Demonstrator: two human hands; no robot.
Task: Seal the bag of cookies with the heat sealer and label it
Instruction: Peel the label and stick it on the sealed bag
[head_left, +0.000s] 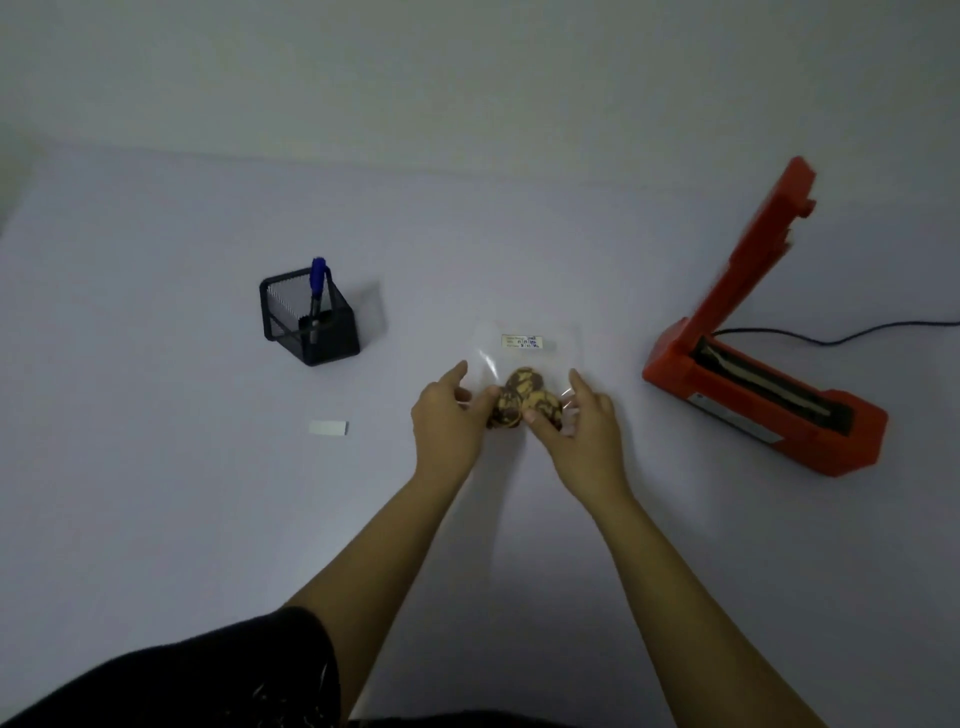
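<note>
A clear plastic bag (540, 358) lies flat on the white table with brown-and-yellow marbled cookies (525, 397) at its near end. A small written label (521, 341) is stuck near its far end. My left hand (449, 423) pinches the bag's near left side, thumb against a cookie. My right hand (582, 423) pinches the near right side in the same way. The red heat sealer (753, 374) stands to the right with its lid raised.
A black mesh pen holder (309, 322) with a blue pen (317, 291) stands at the left. A white strip of paper (328, 427) lies on the table (156, 519) near it. The sealer's black cord (857, 332) runs off to the right.
</note>
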